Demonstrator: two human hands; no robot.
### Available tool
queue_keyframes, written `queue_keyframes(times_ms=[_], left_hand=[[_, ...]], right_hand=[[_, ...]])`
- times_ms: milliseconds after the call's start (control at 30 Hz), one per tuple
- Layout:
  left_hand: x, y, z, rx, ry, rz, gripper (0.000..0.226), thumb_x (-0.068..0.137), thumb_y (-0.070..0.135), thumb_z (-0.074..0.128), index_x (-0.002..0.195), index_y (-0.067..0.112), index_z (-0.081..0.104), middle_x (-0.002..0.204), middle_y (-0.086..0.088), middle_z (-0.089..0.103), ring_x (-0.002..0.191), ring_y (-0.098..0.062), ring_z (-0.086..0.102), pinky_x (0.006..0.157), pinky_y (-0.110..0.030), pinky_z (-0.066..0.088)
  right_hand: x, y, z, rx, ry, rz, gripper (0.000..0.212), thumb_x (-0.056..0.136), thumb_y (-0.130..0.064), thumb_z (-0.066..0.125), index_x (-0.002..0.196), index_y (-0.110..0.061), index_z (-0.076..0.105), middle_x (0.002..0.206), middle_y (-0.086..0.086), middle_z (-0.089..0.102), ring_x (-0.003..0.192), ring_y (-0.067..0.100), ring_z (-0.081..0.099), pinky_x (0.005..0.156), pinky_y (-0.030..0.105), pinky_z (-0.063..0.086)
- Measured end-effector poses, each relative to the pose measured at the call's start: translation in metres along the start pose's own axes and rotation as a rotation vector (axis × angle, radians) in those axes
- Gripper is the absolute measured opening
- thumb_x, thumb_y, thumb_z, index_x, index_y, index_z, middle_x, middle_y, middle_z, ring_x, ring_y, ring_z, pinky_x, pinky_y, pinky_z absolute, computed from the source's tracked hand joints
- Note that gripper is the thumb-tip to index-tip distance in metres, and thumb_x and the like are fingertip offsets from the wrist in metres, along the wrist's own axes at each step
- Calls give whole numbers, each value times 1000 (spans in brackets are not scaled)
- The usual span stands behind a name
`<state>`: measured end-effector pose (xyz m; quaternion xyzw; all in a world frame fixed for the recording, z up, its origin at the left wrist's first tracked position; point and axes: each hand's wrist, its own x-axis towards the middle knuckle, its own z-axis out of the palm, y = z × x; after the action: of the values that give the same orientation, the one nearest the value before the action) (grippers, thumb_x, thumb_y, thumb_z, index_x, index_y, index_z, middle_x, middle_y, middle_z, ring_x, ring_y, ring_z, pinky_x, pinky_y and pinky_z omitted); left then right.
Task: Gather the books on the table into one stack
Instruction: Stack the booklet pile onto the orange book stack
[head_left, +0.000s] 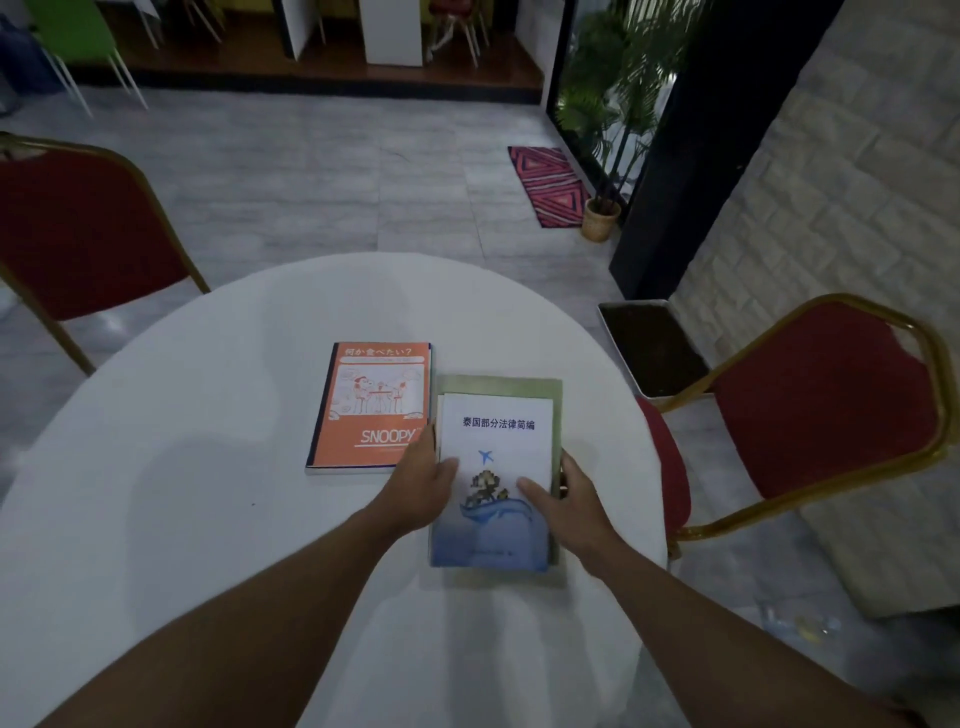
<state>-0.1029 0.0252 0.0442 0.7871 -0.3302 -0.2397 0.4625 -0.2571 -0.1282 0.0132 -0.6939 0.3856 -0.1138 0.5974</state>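
Observation:
A white-and-blue book (496, 441) with a plane and whale on its cover lies on top of a larger green book (498, 385), right of the table's middle. My left hand (423, 486) grips the white book's left edge, thumb on the cover. At the book's right edge my right hand (563, 501) holds on, thumb on the cover and fingers reaching over the green book's side. An orange Snoopy book (371, 408) lies flat just to the left, apart from the pair, its near right corner under my left fingers.
The round table (208, 467) has a white cloth. Red chairs with gold frames stand at the left (78, 234) and right (821, 395). A dark tray (649, 343) sits on the floor beyond the right edge, with a potted plant (602, 218) farther back.

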Motion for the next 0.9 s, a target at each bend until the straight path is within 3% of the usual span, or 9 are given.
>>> queue_keyframes(times_ms=[100, 167, 233, 333, 633, 767, 900], left_hand=[[5, -8, -14, 40, 115, -169, 34, 99, 16, 47, 132, 7, 52, 132, -13, 62, 119, -28, 59, 88, -29, 45], [12, -16, -29, 91, 182, -273, 35, 100, 23, 46, 128, 4, 57, 129, -15, 64, 115, -32, 61, 92, -34, 49], [21, -26, -47, 118, 236, -331, 36, 100, 25, 45, 123, 3, 61, 124, -17, 65, 112, -34, 61, 95, -38, 49], [38, -42, -74, 93, 289, -389, 31, 97, 22, 47, 115, 3, 64, 118, -17, 67, 106, -32, 63, 82, -31, 46], [104, -91, -133, 128, 301, -450, 28, 97, 22, 49, 109, 2, 63, 117, -18, 67, 106, -34, 62, 80, -27, 40], [127, -111, -141, 112, 264, -464, 30, 99, 22, 46, 117, 1, 58, 124, -19, 63, 113, -34, 58, 86, -31, 42], [134, -130, -139, 161, 192, -471, 29, 99, 21, 44, 118, 2, 54, 128, -21, 58, 117, -35, 55, 92, -34, 43]], right_hand=[[11, -15, 27, 43, 9, 45, 37, 88, -26, 75, 122, -16, 65, 112, 3, 75, 97, 18, 73, 86, 40, 60], [21, -25, 49, 64, -1, 88, 32, 87, -29, 75, 116, -17, 68, 108, 3, 77, 91, 17, 74, 79, 35, 60], [32, -35, 72, 64, -18, 119, 30, 87, -33, 75, 114, -19, 70, 107, 2, 77, 91, 19, 74, 82, 39, 61], [52, -50, 105, 48, -26, 119, 25, 87, -33, 74, 109, -23, 70, 104, 1, 77, 94, 23, 74, 89, 48, 59], [121, -79, 181, 12, 14, 152, 33, 88, -35, 71, 116, -17, 69, 111, 4, 75, 98, 24, 71, 92, 46, 58], [143, -76, 198, -45, 42, 135, 36, 89, -36, 71, 119, -16, 68, 115, 7, 73, 100, 23, 70, 92, 43, 57], [157, -72, 207, -314, 65, 212, 49, 90, -48, 64, 127, -16, 62, 129, 15, 49, 118, 33, 54, 103, 45, 48]])
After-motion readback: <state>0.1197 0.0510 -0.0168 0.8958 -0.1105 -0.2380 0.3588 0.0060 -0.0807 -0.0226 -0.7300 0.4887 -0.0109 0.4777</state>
